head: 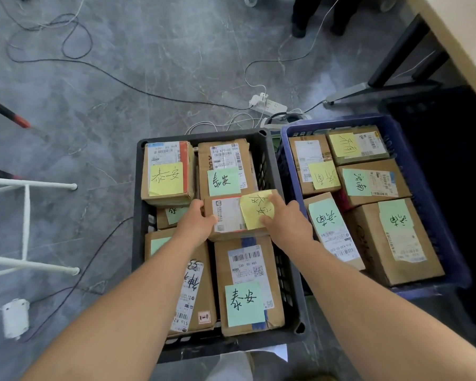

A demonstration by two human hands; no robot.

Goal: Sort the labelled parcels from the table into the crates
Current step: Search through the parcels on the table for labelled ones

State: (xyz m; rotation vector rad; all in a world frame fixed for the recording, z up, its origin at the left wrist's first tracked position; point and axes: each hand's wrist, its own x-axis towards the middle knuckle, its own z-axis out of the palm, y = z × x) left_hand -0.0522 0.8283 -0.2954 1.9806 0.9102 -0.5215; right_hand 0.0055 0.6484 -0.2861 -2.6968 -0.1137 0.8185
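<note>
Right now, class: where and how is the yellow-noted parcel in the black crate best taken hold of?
By its two short ends, from above: the parcel lies flat atop others, neighbours close front and back. The left hand and right hand already bracket those ends.

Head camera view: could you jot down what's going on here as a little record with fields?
setting: two crates side by side on a grey floor
black crate: cardboard parcels with yellow or green notes
blue crate: more parcels with handwritten notes
parcel in hand: lies across the middle of the black crate, yellow note on top
left hand: holds the parcel's left end
right hand: on the parcel's right end, fingers over the note
floor clutter: cables and a white power strip
</note>
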